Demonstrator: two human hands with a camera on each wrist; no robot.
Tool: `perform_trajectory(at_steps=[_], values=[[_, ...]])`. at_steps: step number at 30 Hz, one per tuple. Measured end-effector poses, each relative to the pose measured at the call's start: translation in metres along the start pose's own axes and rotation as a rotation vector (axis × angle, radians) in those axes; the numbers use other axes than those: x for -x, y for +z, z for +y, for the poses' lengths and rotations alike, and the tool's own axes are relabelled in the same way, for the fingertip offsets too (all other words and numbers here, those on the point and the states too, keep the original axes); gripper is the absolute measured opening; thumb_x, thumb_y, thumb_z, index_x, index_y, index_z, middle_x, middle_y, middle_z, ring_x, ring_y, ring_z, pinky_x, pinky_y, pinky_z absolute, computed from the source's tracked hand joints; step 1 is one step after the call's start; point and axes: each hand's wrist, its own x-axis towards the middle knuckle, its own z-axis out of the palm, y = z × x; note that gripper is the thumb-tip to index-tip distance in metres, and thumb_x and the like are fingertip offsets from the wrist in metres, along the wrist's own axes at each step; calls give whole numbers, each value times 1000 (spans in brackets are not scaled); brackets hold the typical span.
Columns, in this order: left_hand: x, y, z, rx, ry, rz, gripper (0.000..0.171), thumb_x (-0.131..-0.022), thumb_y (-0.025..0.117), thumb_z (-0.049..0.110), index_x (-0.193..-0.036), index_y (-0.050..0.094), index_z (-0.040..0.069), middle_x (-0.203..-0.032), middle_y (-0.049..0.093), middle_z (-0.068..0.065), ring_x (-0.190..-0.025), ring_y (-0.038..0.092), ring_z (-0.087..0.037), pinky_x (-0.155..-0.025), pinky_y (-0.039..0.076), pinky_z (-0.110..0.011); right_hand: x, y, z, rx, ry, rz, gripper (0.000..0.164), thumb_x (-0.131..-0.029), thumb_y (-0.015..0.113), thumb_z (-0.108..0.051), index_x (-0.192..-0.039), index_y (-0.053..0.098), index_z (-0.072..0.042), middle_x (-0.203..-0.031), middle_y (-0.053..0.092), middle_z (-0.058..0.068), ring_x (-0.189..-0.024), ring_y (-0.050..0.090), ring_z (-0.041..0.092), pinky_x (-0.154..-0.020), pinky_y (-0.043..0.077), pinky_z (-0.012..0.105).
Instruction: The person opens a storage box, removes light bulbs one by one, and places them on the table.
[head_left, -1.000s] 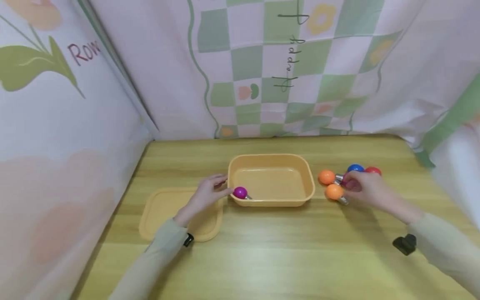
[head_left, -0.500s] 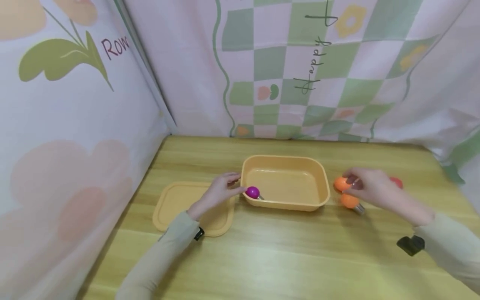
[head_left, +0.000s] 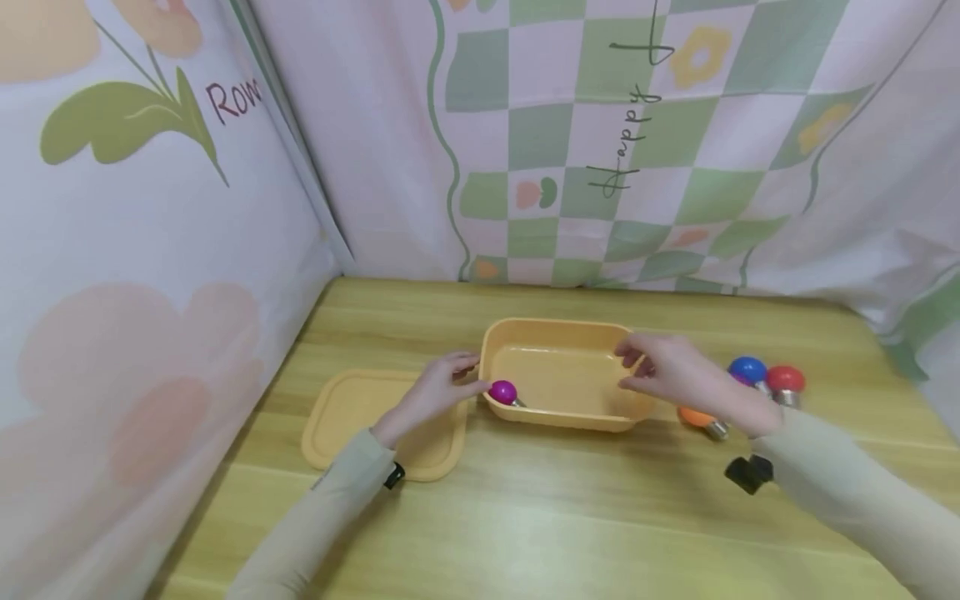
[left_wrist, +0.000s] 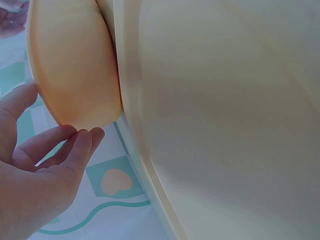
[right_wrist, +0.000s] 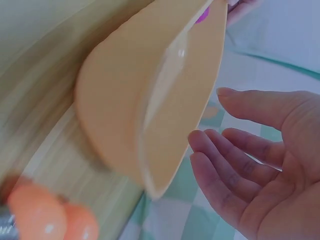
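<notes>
My left hand touches the left end of a yellow plastic box, thumb at the rim and fingertips against the outer wall, also seen on the box wall in the left wrist view. A magenta light bulb with a silver base lies inside by that end. My right hand hovers over the box's right end. Its fingers are loosely bent with nothing between them, and the right wrist view shows the same hand beside the rim.
Right of the box lie a blue bulb, a red bulb, a partly hidden purple bulb and an orange bulb. Two orange bulbs show in the right wrist view. A yellow lid lies left, partly under my left forearm.
My right hand has moved left from the bulbs to above the box's right end. The blue and red bulbs are uncovered again. My left hand stays at the box as the head view shifts.
</notes>
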Motion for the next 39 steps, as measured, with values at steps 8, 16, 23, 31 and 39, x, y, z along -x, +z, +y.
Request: perform_trajectory(at_steps=[8, 16, 23, 31, 39], values=[[-2, 0, 1, 4, -4, 8, 55, -90, 73, 23, -136, 55, -3, -142, 55, -21, -126, 59, -38, -107, 54, -39, -36, 12, -21, -66, -31, -79, 28, -85, 76, -11, -106, 65, 3, -94, 73, 16, -77, 73, 22, -69, 65, 34], [1, -2, -3, 20, -5, 28, 56, -90, 74, 21, -136, 55, -5, -142, 55, -22, -127, 58, -38, -108, 52, -42, -66, 34, -34, -99, -93, -191, 31, -84, 76, -11, -108, 64, 4, -96, 73, 16, -82, 72, 26, -75, 64, 35], [4, -2, -1, 8, -23, 25, 56, -90, 74, 23, -136, 55, -3, -142, 56, -22, -127, 59, -37, -108, 53, -41, -81, 48, -44, -98, -88, -288, 32, -85, 76, -12, -110, 64, 3, -99, 73, 16, -84, 71, 23, -75, 63, 32], [2, 3, -2, 7, -20, 20, 56, -91, 73, 24, -136, 55, -3, -142, 56, -21, -126, 59, -36, -107, 53, -42, -88, 57, -52, -100, -60, -354, 33, -85, 76, -14, -111, 63, 2, -100, 73, 16, -86, 70, 22, -77, 63, 32], [-1, 0, 0, 6, -10, -11, 57, -91, 73, 23, -137, 54, -3, -143, 55, -21, -128, 58, -38, -108, 53, -41, -95, 67, -55, -97, -46, -385, 38, -85, 76, -20, -114, 63, 1, -103, 73, 17, -88, 70, 24, -76, 62, 31]])
